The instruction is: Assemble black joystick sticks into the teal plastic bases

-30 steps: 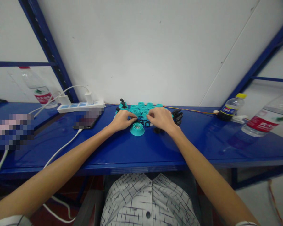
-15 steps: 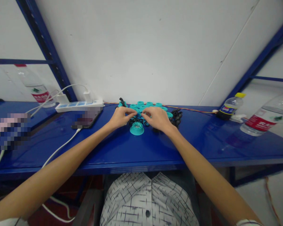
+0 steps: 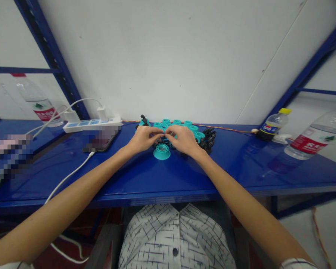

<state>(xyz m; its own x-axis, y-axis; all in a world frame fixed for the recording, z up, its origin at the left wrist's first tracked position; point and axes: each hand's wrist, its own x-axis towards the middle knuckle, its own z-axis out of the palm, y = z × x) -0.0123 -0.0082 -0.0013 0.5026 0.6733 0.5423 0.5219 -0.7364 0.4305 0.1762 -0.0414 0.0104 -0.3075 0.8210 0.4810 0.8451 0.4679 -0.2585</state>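
Fingers (image 3: pixel 160 131) of left hand (image 3: pixel 143 139) and right hand (image 3: pixel 184 140) meet just beyond teal spool (image 3: pixel 161 152).

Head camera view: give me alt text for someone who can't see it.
The left hand and right hand, fingertips close together, sit over teal parts on a blue table, with a teal cone just nearer the camera. Black parts lie right; a power strip and phone left.

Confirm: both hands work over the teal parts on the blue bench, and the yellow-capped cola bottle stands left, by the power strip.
Wrong side: the head view shows the yellow-capped cola bottle at the right, away from the power strip. Left hand and right hand do work over the teal parts.
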